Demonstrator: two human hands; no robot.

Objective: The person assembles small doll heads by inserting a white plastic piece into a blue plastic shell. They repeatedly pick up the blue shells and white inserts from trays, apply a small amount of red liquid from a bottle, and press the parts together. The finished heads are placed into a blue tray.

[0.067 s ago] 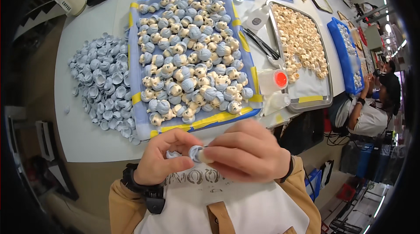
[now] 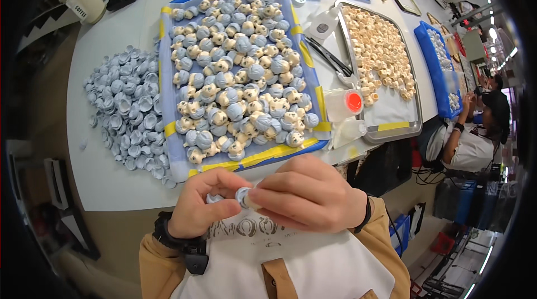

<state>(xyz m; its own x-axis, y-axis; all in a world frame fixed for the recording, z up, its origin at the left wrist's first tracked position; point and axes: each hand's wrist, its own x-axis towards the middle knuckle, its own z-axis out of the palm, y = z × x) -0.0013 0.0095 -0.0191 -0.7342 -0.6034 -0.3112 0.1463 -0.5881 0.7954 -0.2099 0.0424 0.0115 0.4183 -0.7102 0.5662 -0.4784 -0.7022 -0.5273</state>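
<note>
Single view: head-worn fisheye camera, the left of a side-by-side pair, looking steeply down and forward over a white table. Blue tray of figurines sits at frame centre, near; hands lie closest, just below that tray; a seated person appears far right of it. Edges bend toward the rim.

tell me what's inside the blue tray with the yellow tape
The blue tray is packed with small cream figurines wearing grey-blue caps, piled closely. They cover nearly all of its floor, so anything beneath them cannot be seen.
</note>
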